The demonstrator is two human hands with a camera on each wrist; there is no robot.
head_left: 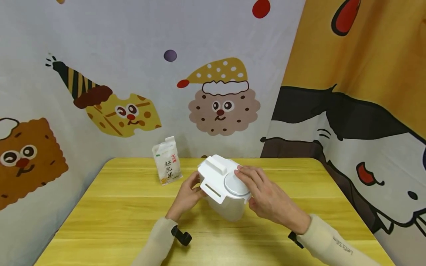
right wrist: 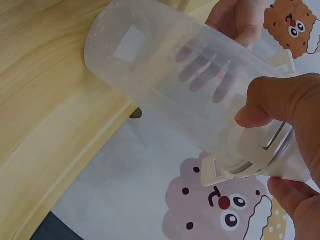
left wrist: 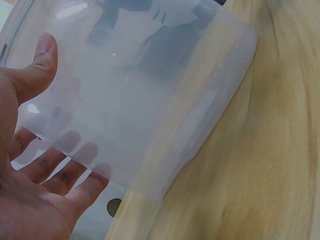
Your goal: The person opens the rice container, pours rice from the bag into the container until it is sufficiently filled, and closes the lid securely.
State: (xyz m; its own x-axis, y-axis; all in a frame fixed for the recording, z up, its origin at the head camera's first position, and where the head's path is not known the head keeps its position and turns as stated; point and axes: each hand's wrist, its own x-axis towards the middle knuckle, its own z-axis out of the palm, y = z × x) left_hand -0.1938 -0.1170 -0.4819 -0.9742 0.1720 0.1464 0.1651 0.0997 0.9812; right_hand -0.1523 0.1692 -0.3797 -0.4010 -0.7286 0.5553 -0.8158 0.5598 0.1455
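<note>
A translucent plastic storage container (head_left: 227, 208) with a white lid (head_left: 214, 184) stands tilted over the table. The lid bears a raised handle, a round cap (head_left: 237, 184) and side latches. My left hand (head_left: 187, 195) grips the container's left side; in the left wrist view its thumb lies on the near wall and its fingers reach behind. With my right hand (head_left: 271, 197) I hold the lid end, fingers on top by the round cap. In the right wrist view the right thumb (right wrist: 257, 102) presses the wall just below the lid. No contents are visible through the walls.
A white paper-like bag (head_left: 167, 162) with printed characters stands upright at the back of the wood-grain table (head_left: 119, 214), left of the container. Behind the table hangs a cartoon-printed curtain (head_left: 133, 44). Black straps with small devices (head_left: 181, 235) sit on both wrists.
</note>
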